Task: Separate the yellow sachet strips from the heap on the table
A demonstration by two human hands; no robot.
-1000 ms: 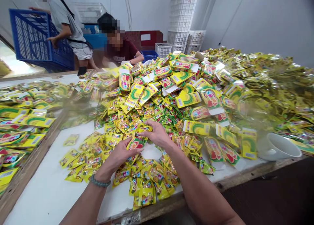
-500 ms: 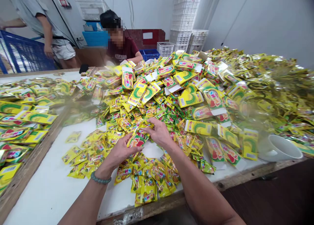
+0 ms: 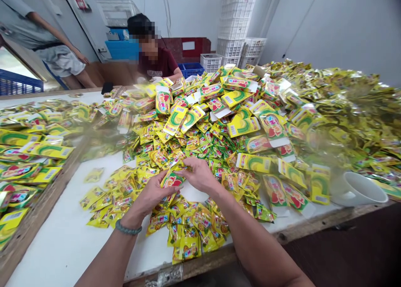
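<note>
My left hand (image 3: pixel 152 195) grips a small stack of yellow sachets (image 3: pixel 171 179) with red and green print, thumb on top. My right hand (image 3: pixel 199 174) pinches a yellow sachet at the far end of that stack, fingers closed on it. Both hands hover over a loose spread of small yellow sachets (image 3: pixel 188 228) near the front edge of the white table (image 3: pixel 56 245). Behind them rises a big heap of sachets and flat yellow cartons (image 3: pixel 242 126).
A white bowl (image 3: pixel 357 189) sits at the right front edge. More cartons lie on a table (image 3: pixel 28 153) to the left. A seated person (image 3: pixel 153 57) works at the far side; another person (image 3: pixel 46 49) stands at the back left. White crates (image 3: pixel 234 24) are stacked behind.
My right hand has drawn back from the heap toward the stack in my left hand. The standing person has moved left and the blue crate has dropped out of sight.
</note>
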